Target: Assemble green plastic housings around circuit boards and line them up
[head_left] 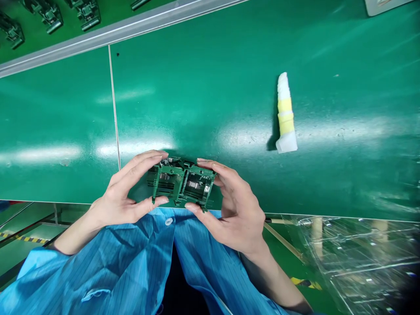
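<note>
Two dark, open-framed assemblies with a green sheen and small metal parts inside are held side by side at the bench's near edge. My left hand (123,190) grips the left frame assembly (169,183), fingers over its far side and thumb at its near side. Around the right frame assembly (198,186) my right hand (238,205) is closed in the same way, thumb at the near edge. The inner sides of the two assemblies meet; I cannot tell whether they are joined.
On the green bench (203,96) to the right lies a wrapped white-and-yellow stick (286,114). Several similar dark assemblies (88,13) stand beyond the metal rail (141,26). Clear plastic trays (367,262) are below the bench at lower right. A pale tray corner (380,8) shows top right.
</note>
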The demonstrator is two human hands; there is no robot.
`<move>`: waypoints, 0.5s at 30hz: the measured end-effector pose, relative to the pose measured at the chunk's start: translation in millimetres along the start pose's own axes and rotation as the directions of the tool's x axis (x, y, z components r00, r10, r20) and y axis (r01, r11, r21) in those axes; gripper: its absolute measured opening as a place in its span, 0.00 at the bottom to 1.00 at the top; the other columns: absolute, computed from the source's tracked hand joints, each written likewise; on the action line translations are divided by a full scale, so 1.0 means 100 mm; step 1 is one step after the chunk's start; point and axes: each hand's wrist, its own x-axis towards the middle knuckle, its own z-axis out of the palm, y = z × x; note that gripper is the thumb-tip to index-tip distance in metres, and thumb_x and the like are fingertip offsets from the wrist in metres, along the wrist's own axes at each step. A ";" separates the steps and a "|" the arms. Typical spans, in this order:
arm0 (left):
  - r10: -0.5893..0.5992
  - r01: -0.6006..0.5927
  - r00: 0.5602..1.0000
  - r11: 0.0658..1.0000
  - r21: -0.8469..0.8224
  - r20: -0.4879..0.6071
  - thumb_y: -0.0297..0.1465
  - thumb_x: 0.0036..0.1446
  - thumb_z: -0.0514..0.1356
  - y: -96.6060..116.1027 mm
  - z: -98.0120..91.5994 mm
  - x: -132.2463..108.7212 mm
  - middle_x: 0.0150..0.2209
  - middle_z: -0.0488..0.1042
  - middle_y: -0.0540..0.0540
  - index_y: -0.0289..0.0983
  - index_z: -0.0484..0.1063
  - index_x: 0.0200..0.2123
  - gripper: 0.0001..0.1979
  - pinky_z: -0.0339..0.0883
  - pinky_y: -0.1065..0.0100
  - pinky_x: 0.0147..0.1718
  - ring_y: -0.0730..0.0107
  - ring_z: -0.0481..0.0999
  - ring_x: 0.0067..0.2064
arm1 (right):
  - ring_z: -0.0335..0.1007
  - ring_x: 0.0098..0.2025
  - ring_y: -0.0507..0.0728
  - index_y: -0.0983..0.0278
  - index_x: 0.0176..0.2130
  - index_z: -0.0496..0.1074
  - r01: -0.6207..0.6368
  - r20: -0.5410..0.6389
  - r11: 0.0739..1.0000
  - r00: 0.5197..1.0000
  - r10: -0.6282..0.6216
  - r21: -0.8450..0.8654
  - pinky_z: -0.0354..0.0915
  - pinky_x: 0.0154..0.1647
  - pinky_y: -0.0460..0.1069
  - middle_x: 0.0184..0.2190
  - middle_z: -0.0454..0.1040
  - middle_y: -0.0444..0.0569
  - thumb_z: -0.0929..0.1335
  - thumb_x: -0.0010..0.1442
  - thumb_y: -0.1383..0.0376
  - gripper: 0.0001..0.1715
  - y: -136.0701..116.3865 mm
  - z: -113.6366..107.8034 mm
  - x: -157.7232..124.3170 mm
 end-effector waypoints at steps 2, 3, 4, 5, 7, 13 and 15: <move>-0.011 0.011 1.000 1.000 -0.010 -0.002 0.29 0.52 0.71 -0.02 0.01 0.00 0.58 0.73 0.37 0.42 0.61 0.65 0.39 0.72 0.51 0.58 0.52 0.72 0.61 | 0.69 0.61 0.66 0.57 0.65 0.58 0.018 -0.008 1.000 1.000 -0.018 0.004 0.71 0.58 0.64 0.59 0.71 0.56 0.74 0.57 0.65 0.41 0.01 0.01 0.01; -0.017 0.017 1.000 1.000 -0.013 -0.003 0.28 0.52 0.71 -0.04 0.02 -0.01 0.58 0.73 0.37 0.42 0.61 0.65 0.39 0.71 0.52 0.59 0.52 0.72 0.61 | 0.69 0.61 0.65 0.57 0.65 0.58 0.027 -0.011 1.000 1.000 -0.027 0.004 0.71 0.59 0.63 0.59 0.71 0.56 0.74 0.57 0.65 0.42 0.01 0.02 0.02; -0.022 0.022 1.000 1.000 -0.012 -0.005 0.28 0.52 0.71 -0.06 0.03 -0.01 0.58 0.73 0.37 0.42 0.62 0.65 0.39 0.71 0.52 0.59 0.53 0.72 0.61 | 0.69 0.61 0.65 0.57 0.65 0.58 0.027 -0.006 1.000 1.000 -0.027 -0.002 0.70 0.60 0.63 0.59 0.71 0.56 0.74 0.56 0.65 0.42 0.01 0.02 0.03; -0.024 0.024 1.000 1.000 -0.007 -0.006 0.29 0.52 0.71 -0.08 0.03 -0.01 0.58 0.73 0.37 0.42 0.62 0.65 0.39 0.71 0.52 0.59 0.53 0.72 0.61 | 0.68 0.62 0.65 0.57 0.65 0.59 0.017 0.006 1.000 1.000 -0.017 -0.018 0.69 0.61 0.63 0.59 0.71 0.56 0.74 0.57 0.65 0.41 0.01 0.02 0.05; -0.029 0.030 0.999 0.999 0.029 -0.016 0.29 0.52 0.71 -0.14 0.05 -0.03 0.57 0.74 0.37 0.41 0.63 0.63 0.37 0.71 0.52 0.59 0.53 0.73 0.60 | 0.67 0.63 0.64 0.58 0.64 0.59 -0.023 0.050 0.995 0.998 0.028 -0.094 0.68 0.62 0.63 0.60 0.70 0.57 0.74 0.58 0.64 0.39 -0.01 0.01 0.07; -0.123 0.137 0.984 0.985 0.107 -0.127 0.30 0.51 0.72 -0.24 0.01 -0.13 0.56 0.75 0.40 0.41 0.67 0.60 0.33 0.70 0.54 0.61 0.55 0.75 0.59 | 0.61 0.66 0.67 0.59 0.67 0.55 0.014 0.070 0.942 0.997 0.011 -0.337 0.65 0.64 0.66 0.64 0.65 0.59 0.72 0.59 0.52 0.45 0.03 -0.33 0.17; -0.152 0.168 0.970 0.983 0.068 -0.188 0.28 0.50 0.73 -0.24 -0.03 -0.18 0.56 0.75 0.42 0.42 0.69 0.59 0.33 0.69 0.59 0.62 0.59 0.74 0.59 | 0.66 0.63 0.66 0.57 0.65 0.58 -0.031 -0.123 0.887 0.992 -0.029 -0.461 0.68 0.60 0.65 0.61 0.68 0.56 0.70 0.62 0.54 0.36 0.12 -0.52 0.23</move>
